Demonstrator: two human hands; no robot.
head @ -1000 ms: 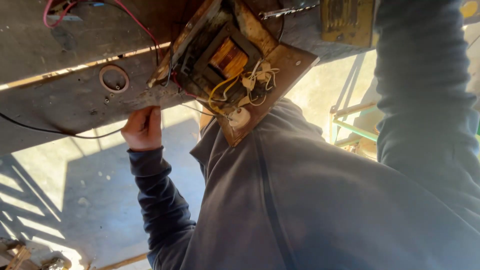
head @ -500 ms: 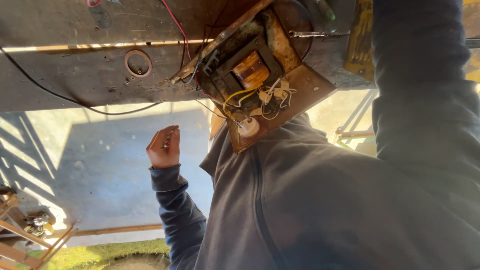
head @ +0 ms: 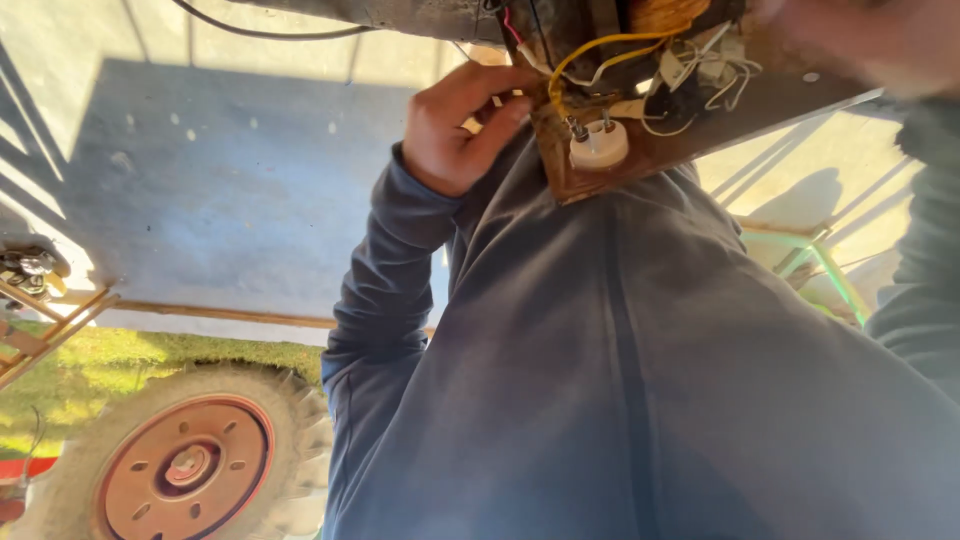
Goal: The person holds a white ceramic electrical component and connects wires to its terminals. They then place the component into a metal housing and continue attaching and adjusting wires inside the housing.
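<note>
Wiring board [head: 700, 120] is hanging at the upper right of the frame, brown and crowded with yellow and white wires. Left hand [head: 455, 130] is curling narrow against its left edge, fingertips [head: 515, 105] touching the wires. Right hand [head: 850, 35] is blurring at the top right; grip impossible to tell. White round socket [head: 598, 148] is sitting on the board's lower corner.

Your left hand [head: 455, 130] has risen from open air below the beam to the edge of the brown board [head: 700, 130], its fingers [head: 500, 105] now curled by the yellow wire [head: 590, 50]. Your view has tipped: the ring on the beam is gone, and a tractor wheel [head: 190, 465] has come into sight at the bottom left.
</note>
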